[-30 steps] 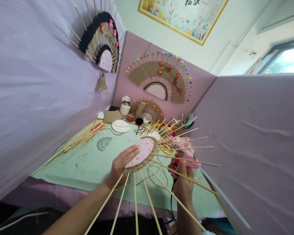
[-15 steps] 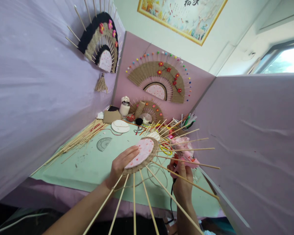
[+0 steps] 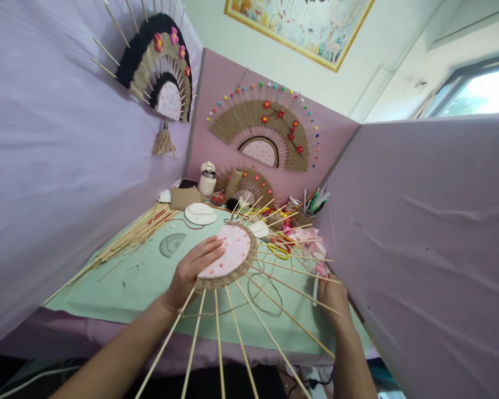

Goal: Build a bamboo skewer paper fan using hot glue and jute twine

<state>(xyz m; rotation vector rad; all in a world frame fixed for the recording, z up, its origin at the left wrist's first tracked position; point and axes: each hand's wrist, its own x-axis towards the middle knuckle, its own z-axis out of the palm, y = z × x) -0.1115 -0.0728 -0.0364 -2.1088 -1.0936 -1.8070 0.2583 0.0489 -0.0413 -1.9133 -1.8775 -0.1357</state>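
My left hand [image 3: 199, 266] is closed on the half-round fan centre [image 3: 230, 252], which has pink-dotted white cloth and a woven twine rim. Its fingers lie over the cloth while the thumb is hidden beneath. Long thin bamboo sticks [image 3: 243, 338] spread out from the rim toward me and to the right. A loose strand of twine [image 3: 270, 313] trails under the sticks. At the right side of the table, my right hand [image 3: 335, 296] is closed around a pink hot glue gun [image 3: 321, 270], mostly hidden by the hand. A whitish glue stick [image 3: 315, 291] shows beside it.
Bamboo sticks [image 3: 125, 238] lie in a pile on the left. Yellow-and-red scissors [image 3: 280, 249], a crumpled pink plastic bag [image 3: 307, 242] and a white disc [image 3: 200, 214] are on the green tabletop. Finished fans [image 3: 260, 130] hang on the partitions, which enclose the table.
My right hand has moved right with the glue gun, turning it so the glue stick shows. The fan centre has shifted slightly left in view, still held by my left hand.
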